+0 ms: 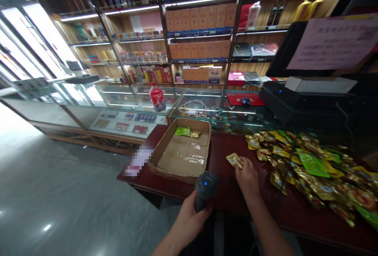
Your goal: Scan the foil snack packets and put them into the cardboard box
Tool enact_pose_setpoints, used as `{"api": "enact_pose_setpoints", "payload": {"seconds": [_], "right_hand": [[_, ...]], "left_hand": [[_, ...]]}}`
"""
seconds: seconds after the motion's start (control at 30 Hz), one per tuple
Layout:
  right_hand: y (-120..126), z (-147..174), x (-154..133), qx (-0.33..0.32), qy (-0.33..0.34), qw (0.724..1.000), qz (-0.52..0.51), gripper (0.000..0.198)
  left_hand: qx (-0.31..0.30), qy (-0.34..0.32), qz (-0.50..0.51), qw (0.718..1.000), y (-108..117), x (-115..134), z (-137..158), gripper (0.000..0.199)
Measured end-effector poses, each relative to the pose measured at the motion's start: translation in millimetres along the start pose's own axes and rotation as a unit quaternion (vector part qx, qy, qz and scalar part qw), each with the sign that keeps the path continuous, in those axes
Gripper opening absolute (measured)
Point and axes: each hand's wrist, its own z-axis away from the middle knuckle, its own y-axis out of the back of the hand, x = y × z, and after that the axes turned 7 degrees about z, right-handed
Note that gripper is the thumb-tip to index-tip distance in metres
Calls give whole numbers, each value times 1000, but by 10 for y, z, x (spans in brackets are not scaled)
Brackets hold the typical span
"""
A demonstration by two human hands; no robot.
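Gold packet (232, 159): pinched in right hand (247, 177) over tabletop (223, 146), two o'clock from scanner (207, 184) gripped in left hand (190, 216); flanked by carton (183, 154) at nine o'clock and packet pile (313, 163) at three.

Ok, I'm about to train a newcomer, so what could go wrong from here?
The heaped packets overlap loosely, so some might slide off the table. Green and gold ones lie mixed, so kinds could get confused. The left hand holds a scanner by the near edge of the carton, so a careless swing might bump it.
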Motion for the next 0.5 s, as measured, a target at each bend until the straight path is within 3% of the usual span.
{"api": "enact_pose_setpoints", "payload": {"seconds": [0.1,0.2,0.27,0.33,0.43,0.5], "right_hand": [[-5,42,15,28,-15,998,49,51],[12,52,34,-11,-21,998,59,45],[16,49,45,-45,-19,999,-8,42],[15,41,55,-55,-61,993,-79,45],[21,16,71,-21,-155,977,-145,58],[29,-7,85,-7,-172,965,-197,63]], "left_hand": [[10,0,6,1000,-1,6,14,31],[12,-4,8,1000,-4,37,14,34],[8,-5,7,1000,-5,55,8,34],[7,-5,6,1000,-2,55,-1,34],[11,-3,3,1000,2,27,-22,35],[15,-4,8,1000,3,7,-39,39]]}}
